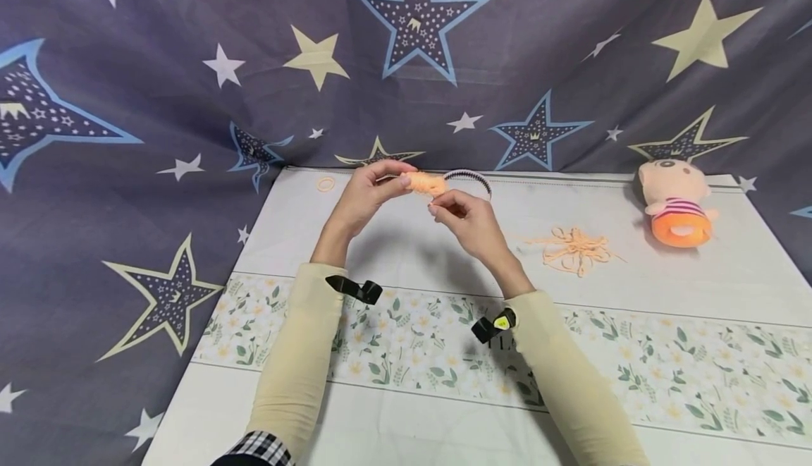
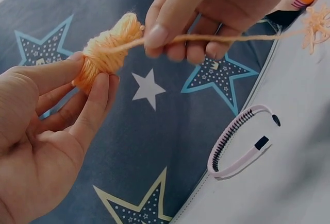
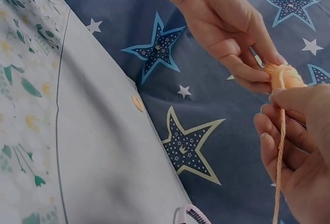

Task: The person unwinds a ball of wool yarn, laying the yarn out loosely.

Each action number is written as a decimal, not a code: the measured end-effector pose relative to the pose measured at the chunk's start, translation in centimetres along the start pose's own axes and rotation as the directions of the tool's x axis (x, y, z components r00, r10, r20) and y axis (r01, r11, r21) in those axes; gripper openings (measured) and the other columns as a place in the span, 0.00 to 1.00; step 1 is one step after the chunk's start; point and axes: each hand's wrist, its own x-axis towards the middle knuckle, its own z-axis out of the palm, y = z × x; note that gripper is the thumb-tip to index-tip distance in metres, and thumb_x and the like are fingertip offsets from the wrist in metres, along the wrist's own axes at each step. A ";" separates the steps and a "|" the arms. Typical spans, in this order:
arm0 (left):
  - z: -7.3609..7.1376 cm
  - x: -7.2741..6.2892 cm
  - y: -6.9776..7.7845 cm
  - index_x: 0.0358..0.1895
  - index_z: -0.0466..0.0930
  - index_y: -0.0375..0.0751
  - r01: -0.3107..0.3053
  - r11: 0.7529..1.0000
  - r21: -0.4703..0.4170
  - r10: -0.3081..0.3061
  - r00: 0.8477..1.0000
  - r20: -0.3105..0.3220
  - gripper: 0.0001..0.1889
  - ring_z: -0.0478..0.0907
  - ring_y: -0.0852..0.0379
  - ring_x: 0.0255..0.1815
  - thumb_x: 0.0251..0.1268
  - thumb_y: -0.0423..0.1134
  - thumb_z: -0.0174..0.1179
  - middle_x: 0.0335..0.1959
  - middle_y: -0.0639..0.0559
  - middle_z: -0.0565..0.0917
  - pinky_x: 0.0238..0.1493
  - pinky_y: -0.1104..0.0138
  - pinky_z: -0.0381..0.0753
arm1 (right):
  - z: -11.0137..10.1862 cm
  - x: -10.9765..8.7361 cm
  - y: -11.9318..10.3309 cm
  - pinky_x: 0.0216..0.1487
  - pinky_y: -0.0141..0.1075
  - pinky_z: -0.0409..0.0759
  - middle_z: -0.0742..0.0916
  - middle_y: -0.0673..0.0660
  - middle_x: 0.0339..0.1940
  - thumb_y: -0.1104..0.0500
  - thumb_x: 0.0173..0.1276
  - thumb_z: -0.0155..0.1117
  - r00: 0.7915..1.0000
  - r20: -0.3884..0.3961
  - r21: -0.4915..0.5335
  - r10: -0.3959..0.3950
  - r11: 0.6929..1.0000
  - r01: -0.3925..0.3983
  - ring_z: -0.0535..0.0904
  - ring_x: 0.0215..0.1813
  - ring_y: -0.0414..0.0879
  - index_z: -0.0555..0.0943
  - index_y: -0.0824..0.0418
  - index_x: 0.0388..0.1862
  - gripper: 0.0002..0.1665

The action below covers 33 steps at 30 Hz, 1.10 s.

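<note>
A small wound bundle of orange yarn (image 2: pixel 107 49) is held up above the back of the table. My left hand (image 1: pixel 364 198) grips one end of it between thumb and fingers. Close beside the bundle, my right hand (image 1: pixel 468 219) pinches the strand of yarn (image 2: pixel 242 38) that comes off it, as the left wrist view shows. That strand runs on past the right hand toward a loose, tangled heap of the same yarn (image 1: pixel 576 249) lying on the table to the right.
A headband (image 2: pixel 227 141) with dark teeth lies near the table's back edge, behind the hands. An orange ring (image 1: pixel 325 184) lies at the back left. A plush toy (image 1: pixel 679 205) in orange and stripes is at the back right. A star-patterned curtain (image 1: pixel 254 85) hangs behind the table (image 1: pixel 254 247).
</note>
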 end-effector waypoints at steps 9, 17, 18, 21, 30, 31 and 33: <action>-0.5 0.0 -0.2 0.51 0.79 0.33 0.022 1.000 -0.017 -0.022 0.999 -0.025 0.14 0.80 0.56 0.47 0.64 0.34 0.62 0.49 0.47 0.80 0.56 0.64 0.82 | -2.6 -0.4 0.4 0.26 0.28 0.74 0.85 0.61 0.32 0.54 0.67 0.64 0.994 -0.110 0.013 0.007 1.000 -0.005 0.78 0.30 0.42 0.84 0.60 0.40 0.11; -0.8 0.0 -0.4 0.52 0.77 0.29 0.027 0.998 -0.055 -0.028 0.999 -0.031 0.14 0.81 0.57 0.44 0.65 0.32 0.60 0.46 0.49 0.80 0.56 0.64 0.82 | -5.2 -0.7 1.4 0.23 0.26 0.71 0.84 0.54 0.29 0.54 0.66 0.65 0.981 -0.196 -0.011 0.000 1.000 -0.003 0.79 0.30 0.40 0.84 0.61 0.40 0.11; -0.8 0.0 -0.4 0.51 0.77 0.29 0.026 0.998 -0.060 -0.028 0.999 -0.032 0.14 0.81 0.57 0.44 0.65 0.32 0.60 0.46 0.49 0.80 0.56 0.65 0.82 | -5.5 -0.8 1.5 0.24 0.26 0.71 0.84 0.53 0.29 0.54 0.66 0.65 0.979 -0.202 -0.012 0.008 1.000 -0.010 0.79 0.29 0.39 0.84 0.61 0.40 0.11; -0.9 0.0 -0.4 0.51 0.77 0.29 0.024 0.997 -0.071 -0.026 0.999 -0.033 0.13 0.81 0.58 0.44 0.65 0.31 0.60 0.46 0.49 0.80 0.56 0.65 0.82 | -6.4 -1.0 1.6 0.24 0.25 0.71 0.85 0.56 0.30 0.56 0.67 0.65 0.976 -0.217 -0.016 0.029 0.999 -0.034 0.78 0.29 0.37 0.84 0.62 0.40 0.11; -1.4 -0.2 -0.5 0.51 0.77 0.30 0.016 0.998 -0.063 -0.019 0.999 -0.044 0.14 0.81 0.57 0.44 0.65 0.31 0.60 0.46 0.50 0.79 0.56 0.64 0.82 | -8.9 -2.8 -0.6 0.29 0.23 0.74 0.85 0.59 0.32 0.61 0.68 0.63 0.960 -0.263 -0.029 0.096 0.994 -0.107 0.79 0.31 0.33 0.82 0.70 0.42 0.12; -1.5 -0.2 -0.5 0.52 0.77 0.30 0.015 0.998 -0.064 -0.018 0.999 -0.045 0.14 0.81 0.57 0.44 0.65 0.31 0.60 0.46 0.50 0.79 0.56 0.64 0.82 | -9.2 -2.9 -0.5 0.30 0.23 0.74 0.85 0.57 0.32 0.61 0.68 0.63 0.957 -0.271 -0.022 0.102 0.993 -0.112 0.79 0.31 0.34 0.82 0.70 0.42 0.12; -1.6 -0.2 -0.4 0.52 0.77 0.29 0.013 0.998 -0.064 -0.016 0.999 -0.045 0.14 0.81 0.57 0.45 0.65 0.31 0.60 0.46 0.50 0.79 0.56 0.64 0.82 | -9.8 -3.2 -0.3 0.31 0.23 0.75 0.85 0.54 0.30 0.60 0.68 0.63 0.951 -0.289 -0.017 0.107 0.993 -0.117 0.80 0.32 0.37 0.81 0.71 0.41 0.13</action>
